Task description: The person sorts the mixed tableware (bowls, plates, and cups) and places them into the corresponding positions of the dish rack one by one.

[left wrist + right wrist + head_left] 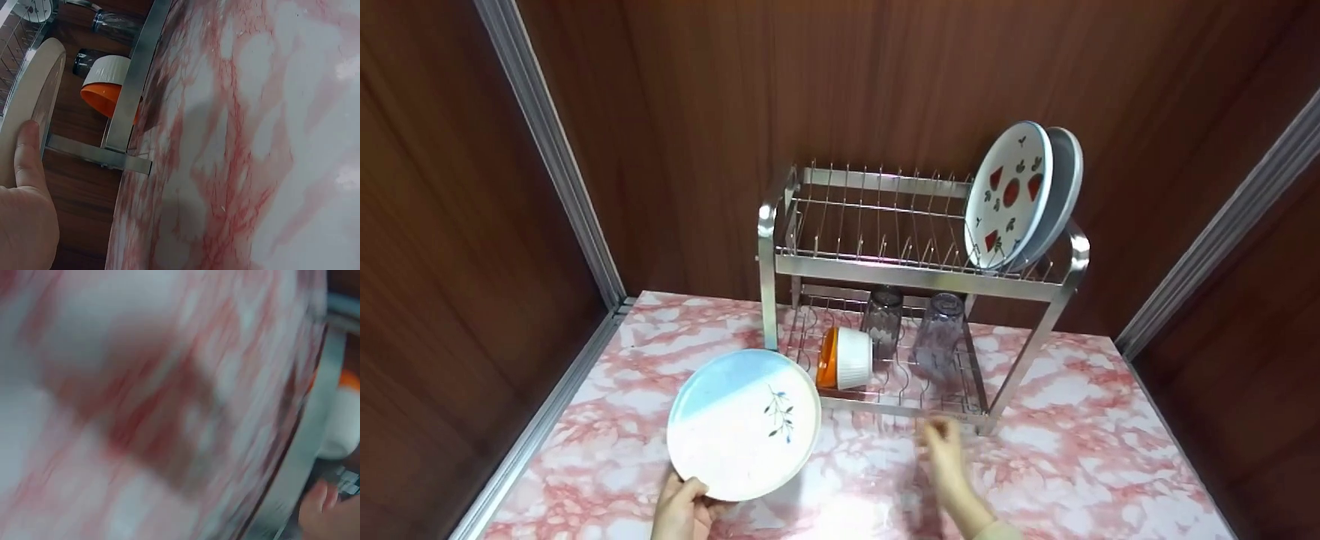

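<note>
A round plate (727,439), white with a pale blue section and a leafy sprig, is tilted up at the front left of the rack. My left hand (684,510) grips its lower left rim, thumb on the face; the left wrist view shows the plate (42,76) nearly edge-on. Blurred and holding nothing, my right hand (947,457) hovers before the rack's lower front bar, its fingers loosely curled. A two-tier metal dish rack (919,276) carries a fruit-patterned plate (1009,199) and a grey-white plate (1069,195) standing at its upper right.
On the lower tier, a white ribbed bowl (855,358) lies sideways against an orange bowl (827,360). Two upturned glasses stand there too, a dark glass (883,322) and a clear glass (940,334). Brown wooden panels (697,112) enclose the pink marbled table (607,442).
</note>
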Demonstrator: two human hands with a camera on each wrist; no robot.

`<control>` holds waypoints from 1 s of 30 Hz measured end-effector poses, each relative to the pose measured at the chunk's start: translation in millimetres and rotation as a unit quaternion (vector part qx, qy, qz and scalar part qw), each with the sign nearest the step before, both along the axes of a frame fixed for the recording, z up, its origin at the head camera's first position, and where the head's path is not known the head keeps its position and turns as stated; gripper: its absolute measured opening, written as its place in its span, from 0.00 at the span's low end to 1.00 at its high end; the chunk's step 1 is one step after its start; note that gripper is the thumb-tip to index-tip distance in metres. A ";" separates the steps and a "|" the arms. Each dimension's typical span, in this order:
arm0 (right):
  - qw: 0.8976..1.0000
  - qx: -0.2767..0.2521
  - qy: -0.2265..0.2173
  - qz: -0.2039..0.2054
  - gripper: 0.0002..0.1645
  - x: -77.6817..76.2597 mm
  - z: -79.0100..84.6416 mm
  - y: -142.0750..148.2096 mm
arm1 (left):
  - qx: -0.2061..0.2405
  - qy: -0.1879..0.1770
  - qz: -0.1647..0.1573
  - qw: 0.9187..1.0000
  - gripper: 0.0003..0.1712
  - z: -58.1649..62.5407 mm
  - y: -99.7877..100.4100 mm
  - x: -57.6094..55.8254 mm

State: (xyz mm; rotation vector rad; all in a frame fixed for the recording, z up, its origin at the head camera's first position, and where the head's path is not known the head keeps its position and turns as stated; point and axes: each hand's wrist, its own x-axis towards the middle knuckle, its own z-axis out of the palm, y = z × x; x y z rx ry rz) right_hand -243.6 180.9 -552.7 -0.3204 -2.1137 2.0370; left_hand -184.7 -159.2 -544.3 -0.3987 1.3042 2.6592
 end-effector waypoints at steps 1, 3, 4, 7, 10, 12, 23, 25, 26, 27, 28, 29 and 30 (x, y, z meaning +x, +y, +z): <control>0.999 -0.005 -0.005 0.043 0.24 3.8 2.1 -6.9 | -0.008 0.000 -0.003 1.000 0.19 1.0 2.8 -0.6; 0.990 -0.021 -0.019 0.135 0.25 10.4 8.6 -19.0 | -0.017 0.005 -0.013 1.000 0.21 2.7 8.1 -1.1; 0.983 -0.037 -0.030 0.175 0.25 13.2 11.9 -24.3 | -0.020 0.008 -0.014 1.000 0.21 3.4 11.3 -1.8; 0.961 -0.079 -0.071 0.254 0.28 19.9 21.7 -37.3 | -0.023 0.023 -0.025 0.999 0.21 5.2 21.4 -3.8; 0.947 -0.112 -0.102 0.284 0.28 24.1 29.3 -45.4 | -0.024 0.029 -0.035 0.999 0.21 7.5 34.0 -7.8; 0.942 -0.125 -0.107 0.293 0.26 25.6 32.9 -48.1 | -0.023 0.038 -0.043 0.998 0.22 9.0 42.8 -11.2; 0.961 -0.164 -0.074 0.212 0.24 25.4 46.6 -26.0 | -0.045 0.072 -0.105 0.991 0.29 19.3 105.0 -41.2; 0.961 -0.176 -0.070 0.201 0.23 25.1 48.4 -18.6 | -0.046 0.078 -0.122 0.988 0.30 18.7 113.0 -46.4; 0.961 -0.177 -0.072 0.198 0.22 24.7 48.9 -15.6 | -0.046 0.079 -0.126 0.988 0.29 18.0 116.1 -48.5; 0.963 -0.173 -0.070 0.197 0.22 24.4 48.4 -12.8 | -0.043 0.080 -0.132 0.987 0.30 17.2 118.5 -50.3; 0.964 -0.171 -0.063 0.195 0.22 24.5 47.8 -10.2 | -0.039 0.084 -0.139 0.986 0.30 16.4 120.4 -52.0; 0.965 -0.169 -0.056 0.191 0.22 24.6 47.0 -7.8 | -0.035 0.087 -0.150 0.984 0.30 15.6 121.9 -53.7; 0.965 -0.172 -0.043 0.193 0.21 24.8 46.2 -4.9 | -0.030 0.091 -0.158 0.983 0.29 14.9 123.5 -55.3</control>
